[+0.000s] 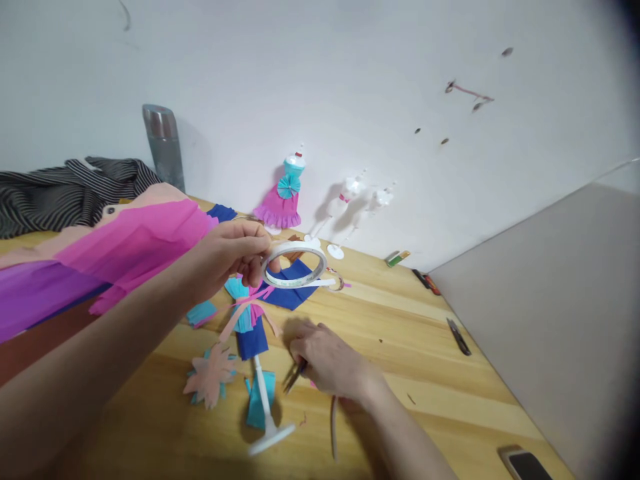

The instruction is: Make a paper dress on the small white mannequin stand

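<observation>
A roll of white tape [320, 270] is pinched at its left edge between the thumb and fingers of my left hand [240, 250], held up above the table. A short tape end sticks out from its right side. Lower down, my right hand [327, 357] is closed round what look like small scissors [294, 379], blades toward me and handles mostly hidden. Between the hands and to the left lies a white plastic stem with a round base [265, 407], wrapped at its far end in blue crepe paper [253, 340] with turquoise and pink strips. A peach paper flower [213, 377] rests beside it.
Pink crepe paper [135, 233] and a striped cloth [75, 193] cover the left side, near a grey bottle [165, 147]. A dressed figure [285, 193] stands by the wall. To the right lie a utility knife [459, 337] and a phone [525, 463].
</observation>
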Demonstrator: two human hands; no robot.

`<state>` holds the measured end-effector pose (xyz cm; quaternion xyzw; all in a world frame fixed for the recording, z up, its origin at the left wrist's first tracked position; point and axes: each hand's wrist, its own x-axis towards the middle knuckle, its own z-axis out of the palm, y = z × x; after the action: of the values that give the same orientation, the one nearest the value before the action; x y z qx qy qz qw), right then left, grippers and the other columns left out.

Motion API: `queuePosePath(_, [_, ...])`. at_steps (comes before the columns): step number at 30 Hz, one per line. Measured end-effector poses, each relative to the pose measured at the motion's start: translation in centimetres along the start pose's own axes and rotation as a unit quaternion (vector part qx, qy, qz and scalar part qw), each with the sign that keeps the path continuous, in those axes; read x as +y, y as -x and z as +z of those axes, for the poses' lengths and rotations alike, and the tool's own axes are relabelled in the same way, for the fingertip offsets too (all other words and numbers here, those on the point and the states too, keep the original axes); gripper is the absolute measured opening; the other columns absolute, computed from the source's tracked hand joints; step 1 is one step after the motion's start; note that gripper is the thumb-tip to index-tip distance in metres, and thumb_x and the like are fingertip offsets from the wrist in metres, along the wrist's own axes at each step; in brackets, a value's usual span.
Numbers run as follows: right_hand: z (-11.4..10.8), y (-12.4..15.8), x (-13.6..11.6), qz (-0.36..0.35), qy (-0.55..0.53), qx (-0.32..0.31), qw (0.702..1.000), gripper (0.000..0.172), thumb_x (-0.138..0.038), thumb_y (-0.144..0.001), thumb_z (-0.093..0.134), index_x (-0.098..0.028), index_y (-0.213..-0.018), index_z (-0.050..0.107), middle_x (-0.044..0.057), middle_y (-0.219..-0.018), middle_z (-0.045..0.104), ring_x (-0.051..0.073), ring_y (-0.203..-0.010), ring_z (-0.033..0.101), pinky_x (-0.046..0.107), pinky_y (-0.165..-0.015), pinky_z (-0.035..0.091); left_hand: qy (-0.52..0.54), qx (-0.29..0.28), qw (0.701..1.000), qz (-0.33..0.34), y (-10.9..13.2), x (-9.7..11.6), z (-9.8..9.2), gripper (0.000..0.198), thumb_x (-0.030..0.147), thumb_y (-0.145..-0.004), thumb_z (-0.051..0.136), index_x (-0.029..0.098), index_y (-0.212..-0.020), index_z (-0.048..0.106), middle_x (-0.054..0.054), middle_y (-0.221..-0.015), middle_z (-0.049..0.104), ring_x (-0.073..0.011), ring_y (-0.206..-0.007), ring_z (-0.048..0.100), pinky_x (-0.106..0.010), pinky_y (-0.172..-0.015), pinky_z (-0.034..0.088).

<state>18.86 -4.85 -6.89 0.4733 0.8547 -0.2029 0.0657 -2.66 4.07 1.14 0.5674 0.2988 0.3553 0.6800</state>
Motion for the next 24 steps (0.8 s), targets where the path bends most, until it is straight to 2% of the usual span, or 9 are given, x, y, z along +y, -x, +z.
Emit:
queuePosePath(3, [-1.1, 0.7, 0.2, -0.004, -0.036, 0.065, 0.997, 0.016, -0.004, -0.071, 0.057, -0.018, -0.067, 0.05, 0.004, -0.081, 0.062, 0.018, -0.081, 0.057, 0.029, -0.071, 0.04, 0.012, 0.007, 1.0, 0.0, 0.0, 0.0, 0.0, 0.016, 0.022, -0.078, 0.055, 0.015, -0.063, 0.056, -0.003, -0.065, 0.068, -0.0067, -0.041, 0.051, -0.018, -0.042, 0.036])
queuePosePath(5, [-1.8, 1.2, 0.2, 0.012, -0.149, 0.13, 0.98, 0.014, -0.01, -0.078, 0.053, -0.02, -0.07, 0.046, 0.0, -0.07, 0.057, 0.015, -0.067, 0.055, 0.027, -0.062, 0.04, 0.017, 0.009, 1.0, 0.001, 0.0, 0.0, 0.0, 0.015, 0.022, -0.078, 0.056, 0.016, -0.064, 0.056, -0.003, -0.066, 0.068, -0.007, -0.042, 0.052, -0.019, -0.041, 0.036])
queuePosePath(7, [-2.1, 1.5, 0.3, 0.045, -0.317, 0.189, 0.928, 0.015, -0.021, -0.084, 0.05, -0.022, -0.072, 0.041, -0.004, -0.062, 0.05, 0.012, -0.051, 0.05, 0.024, -0.049, 0.038, 0.015, 0.009, 1.0, 0.005, 0.0, -0.1, -0.1, 0.015, 0.022, -0.077, 0.057, 0.016, -0.064, 0.055, -0.003, -0.067, 0.069, -0.007, -0.042, 0.052, -0.018, -0.041, 0.036])
queuePosePath(10, [-1.8, 1.3, 0.8, 0.067, -0.485, 0.291, 0.822, 0.022, -0.034, -0.085, 0.054, -0.022, -0.074, 0.038, -0.008, -0.057, 0.043, 0.007, -0.04, 0.037, 0.02, -0.04, 0.029, 0.012, 0.014, 1.0, 0.013, -0.1, -0.3, -0.1, 0.015, 0.023, -0.076, 0.059, 0.016, -0.064, 0.054, -0.004, -0.068, 0.069, -0.0071, -0.043, 0.053, -0.018, -0.042, 0.037])
queuePosePath(13, [-1.2, 0.7, 1.4, 0.063, -0.512, 0.365, 0.775, 0.026, -0.041, -0.083, 0.058, -0.02, -0.076, 0.047, -0.008, -0.055, 0.038, 0.007, -0.044, 0.03, 0.019, -0.041, 0.02, 0.022, 0.026, 0.999, 0.02, -0.1, -0.5, 0.0, 0.015, 0.022, -0.075, 0.058, 0.016, -0.063, 0.053, -0.004, -0.066, 0.069, -0.0071, -0.042, 0.053, -0.018, -0.041, 0.037])
queuePosePath(17, [-0.6, 0.1, 1.4, 0.073, -0.52, 0.367, 0.768, 0.041, -0.055, -0.086, 0.05, -0.015, -0.085, 0.06, -0.007, -0.054, 0.036, 0.008, -0.046, 0.028, 0.022, -0.042, 0.016, 0.033, 0.027, 0.999, 0.031, -0.1, -0.7, 0.2, 0.014, 0.021, -0.074, 0.059, 0.016, -0.062, 0.053, -0.003, -0.065, 0.068, -0.007, -0.041, 0.053, -0.017, -0.04, 0.036])
queuePosePath(19, [-0.5, -0.2, 1.1, 0.082, -0.534, 0.38, 0.751, 0.043, -0.056, -0.083, 0.053, -0.014, -0.085, 0.062, -0.007, -0.053, 0.035, 0.008, -0.045, 0.026, 0.022, -0.041, 0.015, 0.031, 0.029, 0.999, 0.028, -0.1, -0.6, 0.3, 0.014, 0.022, -0.075, 0.058, 0.015, -0.063, 0.054, -0.003, -0.066, 0.068, -0.0069, -0.041, 0.053, -0.017, -0.04, 0.037])
queuePosePath(21, [-0.4, -0.5, 0.8, 0.093, -0.553, 0.42, 0.714, 0.039, -0.053, -0.077, 0.063, -0.015, -0.085, 0.061, -0.008, -0.053, 0.033, 0.007, -0.044, 0.024, 0.022, -0.041, 0.014, 0.029, 0.029, 0.999, 0.024, -0.2, -0.5, 0.4, 0.014, 0.021, -0.076, 0.058, 0.015, -0.063, 0.054, -0.003, -0.065, 0.068, -0.007, -0.041, 0.053, -0.017, -0.041, 0.037])
queuePosePath(24, [-0.5, -0.8, 0.5, 0.097, -0.609, 0.46, 0.639, 0.035, -0.046, -0.069, 0.074, -0.017, -0.082, 0.058, -0.011, -0.051, 0.027, 0.004, -0.042, 0.018, 0.02, -0.04, 0.012, 0.015, 0.015, 0.999, 0.024, -0.2, -0.7, 0.7, 0.015, 0.021, -0.075, 0.057, 0.014, -0.062, 0.056, -0.004, -0.066, 0.068, -0.0072, -0.042, 0.053, -0.017, -0.04, 0.038])
